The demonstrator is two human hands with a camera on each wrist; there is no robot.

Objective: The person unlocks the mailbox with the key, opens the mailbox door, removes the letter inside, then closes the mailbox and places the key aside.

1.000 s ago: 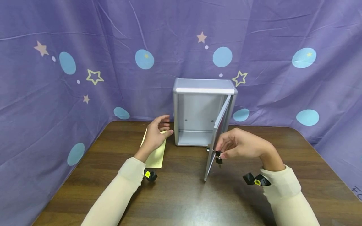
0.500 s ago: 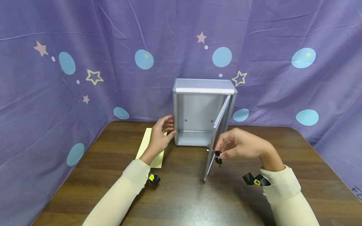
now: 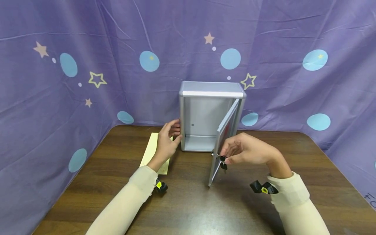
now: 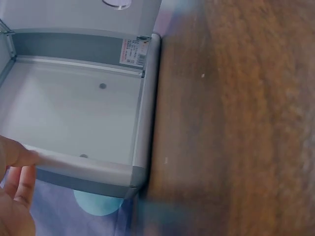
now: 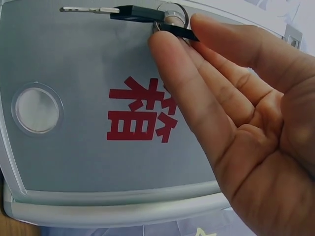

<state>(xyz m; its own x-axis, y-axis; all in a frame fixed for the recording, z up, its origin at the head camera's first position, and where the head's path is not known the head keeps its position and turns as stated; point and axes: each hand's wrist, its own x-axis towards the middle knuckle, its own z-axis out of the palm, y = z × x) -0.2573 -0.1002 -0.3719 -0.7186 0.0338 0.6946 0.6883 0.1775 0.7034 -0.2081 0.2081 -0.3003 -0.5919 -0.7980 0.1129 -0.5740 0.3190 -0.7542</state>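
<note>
A silver metal box [image 3: 212, 88] stands upright with its hinged door [image 3: 225, 128] swung open to the right. My left hand [image 3: 168, 143] holds the box's left side, thumb on the front edge [image 4: 78, 164] and fingers along the outer wall. With thumb and fingertips, my right hand [image 3: 249, 150] pinches the black head of a key [image 5: 179, 32] in the door's lock. A second key [image 5: 138, 13] dangles from the same ring. Red lettering [image 5: 140, 125] and a round window [image 5: 37, 108] mark the door's outer face.
Yellow paper [image 3: 150, 150] lies on the wooden table [image 3: 182, 205], partly under my left forearm and hand. A printed label [image 4: 133, 52] is stuck inside the box. Behind stands a purple curtain [image 3: 182, 36] with stars and blue ovals.
My left hand has moved right from over the paper to the box's side. My right hand has swung the door slightly leftward, still pinching the key.
</note>
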